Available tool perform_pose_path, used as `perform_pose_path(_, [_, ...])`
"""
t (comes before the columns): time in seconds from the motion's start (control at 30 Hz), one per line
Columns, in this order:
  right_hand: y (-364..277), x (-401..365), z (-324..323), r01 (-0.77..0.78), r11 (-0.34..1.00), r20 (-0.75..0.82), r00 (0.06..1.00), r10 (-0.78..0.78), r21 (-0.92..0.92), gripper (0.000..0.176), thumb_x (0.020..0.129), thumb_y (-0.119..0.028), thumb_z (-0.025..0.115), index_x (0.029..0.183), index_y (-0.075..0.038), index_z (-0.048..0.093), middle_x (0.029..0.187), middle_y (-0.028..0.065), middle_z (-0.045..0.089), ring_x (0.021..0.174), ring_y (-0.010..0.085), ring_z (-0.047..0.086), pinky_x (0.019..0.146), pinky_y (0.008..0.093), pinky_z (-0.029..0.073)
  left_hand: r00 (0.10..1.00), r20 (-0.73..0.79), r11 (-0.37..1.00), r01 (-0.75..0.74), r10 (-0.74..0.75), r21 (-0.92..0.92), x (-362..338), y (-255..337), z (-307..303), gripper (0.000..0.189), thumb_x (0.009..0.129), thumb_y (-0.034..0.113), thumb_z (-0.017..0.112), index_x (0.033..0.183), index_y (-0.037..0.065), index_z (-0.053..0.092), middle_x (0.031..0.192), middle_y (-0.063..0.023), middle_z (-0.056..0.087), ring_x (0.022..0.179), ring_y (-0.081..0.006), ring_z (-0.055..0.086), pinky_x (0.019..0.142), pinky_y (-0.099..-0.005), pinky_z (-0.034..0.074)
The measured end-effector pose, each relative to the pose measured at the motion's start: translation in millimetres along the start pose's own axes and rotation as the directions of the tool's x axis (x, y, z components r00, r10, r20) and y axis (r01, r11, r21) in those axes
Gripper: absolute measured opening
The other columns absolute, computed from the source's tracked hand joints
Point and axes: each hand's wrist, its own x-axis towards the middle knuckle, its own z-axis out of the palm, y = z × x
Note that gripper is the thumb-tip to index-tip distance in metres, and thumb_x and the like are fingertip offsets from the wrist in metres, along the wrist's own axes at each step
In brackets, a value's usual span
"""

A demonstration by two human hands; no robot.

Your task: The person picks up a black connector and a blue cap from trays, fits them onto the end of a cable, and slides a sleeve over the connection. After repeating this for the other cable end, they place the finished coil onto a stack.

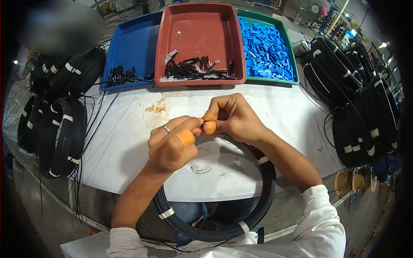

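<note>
My left hand (173,141) and my right hand (234,118) meet above the white table, fingertips pinched together. Orange tape wraps some fingers on both. Between the fingertips is a small dark piece, mostly hidden, so its kind does not show. A ring sits on one left finger. Beneath my hands a coil of black cable (269,182), bound with white tape bands, lies partly on the table and hangs over its front edge towards my lap.
Behind the hands stand a blue tray (133,41) with small black parts, a red tray (200,38) with black and whitish pieces, and a green tray (296,71) full of blue parts (266,49). Black cable coils hang at left (64,137) and right (365,124). The white table (124,172) bears brown smudges.
</note>
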Motion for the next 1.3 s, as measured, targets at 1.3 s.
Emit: perform_pose_path(1.3, [21,4,-1,0.49,-0.027,0.351,0.584,-0.731,-0.871,0.026,0.056,0.0,0.069,0.081,-0.004,0.062,0.08,0.0074,0.069,0.068,0.0232,0.061,0.057,0.0358,0.047,0.624,0.359,0.53,0.781,-0.694,-0.331,-9,-9,-8,0.045,0.087,-0.013,0.055,0.124,0.0,0.031,0.096,-0.0188,0.071,0.086,-0.0197,0.072,0.078,-0.029,0.061])
